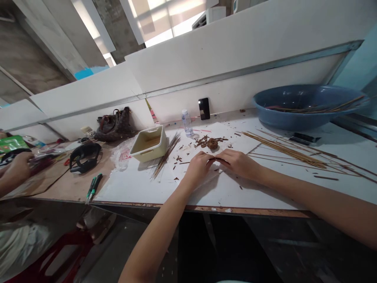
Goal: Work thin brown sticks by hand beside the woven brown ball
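My left hand (199,168) and my right hand (239,163) meet fingertip to fingertip low over the white-covered table. The fingers of both are pinched together; whatever lies between them is too small and hidden to name. Just beyond the fingertips sits a round brown lump (212,144). Small brown fragments (201,140) lie scattered around it. To the left, a bundle of thin dark sticks (168,155) rests beside a pale yellow plastic tub (149,151) holding something brownish. A bundle of long tan sticks (284,149) lies right of my right hand.
A water bottle (187,125) and a phone (204,109) stand near the back partition. A large blue basin (300,118) with sticks is at the right. Leftward are a handbag (116,125), a black headset (85,158), green-handled tools (94,186) and another person's hand (18,169).
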A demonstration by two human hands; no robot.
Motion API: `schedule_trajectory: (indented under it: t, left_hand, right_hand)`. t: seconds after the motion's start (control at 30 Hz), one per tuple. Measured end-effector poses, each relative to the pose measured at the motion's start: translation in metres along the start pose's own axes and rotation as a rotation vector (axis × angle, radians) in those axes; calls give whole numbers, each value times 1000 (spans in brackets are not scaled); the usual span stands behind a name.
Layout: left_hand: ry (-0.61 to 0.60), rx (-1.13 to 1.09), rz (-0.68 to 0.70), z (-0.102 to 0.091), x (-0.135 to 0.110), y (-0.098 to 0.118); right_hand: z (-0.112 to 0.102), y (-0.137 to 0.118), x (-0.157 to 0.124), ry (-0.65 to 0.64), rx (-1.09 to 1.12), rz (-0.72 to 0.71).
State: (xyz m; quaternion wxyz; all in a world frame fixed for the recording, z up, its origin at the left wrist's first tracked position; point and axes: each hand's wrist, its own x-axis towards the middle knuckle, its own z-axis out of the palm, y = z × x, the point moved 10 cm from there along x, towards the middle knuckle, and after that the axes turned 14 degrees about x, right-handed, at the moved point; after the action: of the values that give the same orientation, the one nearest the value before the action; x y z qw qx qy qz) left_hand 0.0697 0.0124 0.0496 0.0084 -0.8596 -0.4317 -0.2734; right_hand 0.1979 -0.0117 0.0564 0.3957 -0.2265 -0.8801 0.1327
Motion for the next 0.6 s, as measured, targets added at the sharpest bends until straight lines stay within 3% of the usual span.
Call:
schedule_trajectory:
  t: [0.3,0.6]
  left_hand:
    - [9,52,37,-3,0,5]
    - [5,102,127,-2,0,15]
  right_hand:
    - [1,0,-3,-51,-4,-24]
    - [6,8,-3,-15,-62,-12]
